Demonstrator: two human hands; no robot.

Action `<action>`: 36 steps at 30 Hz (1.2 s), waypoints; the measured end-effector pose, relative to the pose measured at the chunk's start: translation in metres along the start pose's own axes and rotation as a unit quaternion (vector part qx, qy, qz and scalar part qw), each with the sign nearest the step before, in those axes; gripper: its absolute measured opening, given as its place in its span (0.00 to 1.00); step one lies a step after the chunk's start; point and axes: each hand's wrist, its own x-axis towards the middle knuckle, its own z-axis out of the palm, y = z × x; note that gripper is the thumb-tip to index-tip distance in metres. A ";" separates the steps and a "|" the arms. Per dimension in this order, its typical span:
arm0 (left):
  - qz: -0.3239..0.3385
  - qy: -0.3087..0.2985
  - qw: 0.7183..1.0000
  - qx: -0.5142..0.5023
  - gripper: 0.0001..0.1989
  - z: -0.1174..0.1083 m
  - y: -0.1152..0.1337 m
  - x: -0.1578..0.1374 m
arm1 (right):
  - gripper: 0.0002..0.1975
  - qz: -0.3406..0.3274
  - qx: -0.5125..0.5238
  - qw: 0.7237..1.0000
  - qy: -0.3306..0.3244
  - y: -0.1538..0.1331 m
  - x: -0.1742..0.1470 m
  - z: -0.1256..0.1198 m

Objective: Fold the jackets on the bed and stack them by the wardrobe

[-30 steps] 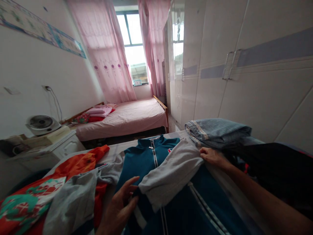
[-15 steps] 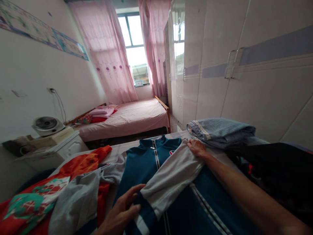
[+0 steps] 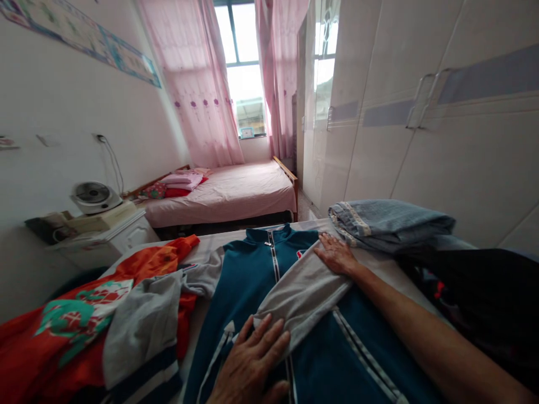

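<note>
A teal zip-up jacket (image 3: pixel 248 280) with grey sleeves lies front up before me, its collar away from me. Its right-hand grey sleeve (image 3: pixel 295 289) is folded diagonally across the chest. My right hand (image 3: pixel 337 255) rests flat on the shoulder end of that sleeve, fingers stretched out. Toward the cuff end, my left hand (image 3: pixel 255 359) lies with fingers spread on the sleeve and jacket front; the cuff is hidden under it. The other grey sleeve (image 3: pixel 145 325) extends to the left, over an orange garment (image 3: pixel 80 320) with a green and white print.
Folded blue jeans (image 3: pixel 387 224) lie beyond my right hand, and a dark garment (image 3: pixel 484 303) is at the right. A small fan (image 3: pixel 95 196) stands on a white cabinet (image 3: pixel 130 233) at the left. Behind are a pink bed (image 3: pixel 236 191) and a white wardrobe (image 3: pixel 379 157).
My left hand has moved onto the folded sleeve and flattened there. My right hand's fingers have opened out from a grip on the sleeve's shoulder. The view has shifted slightly.
</note>
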 end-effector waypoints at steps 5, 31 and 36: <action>-0.037 -0.019 0.998 -0.041 0.21 -0.002 -0.002 -0.005 | 0.28 -0.016 -0.001 0.999 0.043 -0.008 -0.019 -0.017; -0.591 0.152 0.789 -0.072 0.19 -0.071 -0.074 -0.115 | 0.28 -0.174 0.020 0.983 0.050 -0.028 -0.077 0.006; -0.586 0.232 0.759 -0.160 0.18 -0.102 -0.093 -0.094 | 0.28 -0.171 0.023 0.984 0.050 -0.027 -0.077 0.007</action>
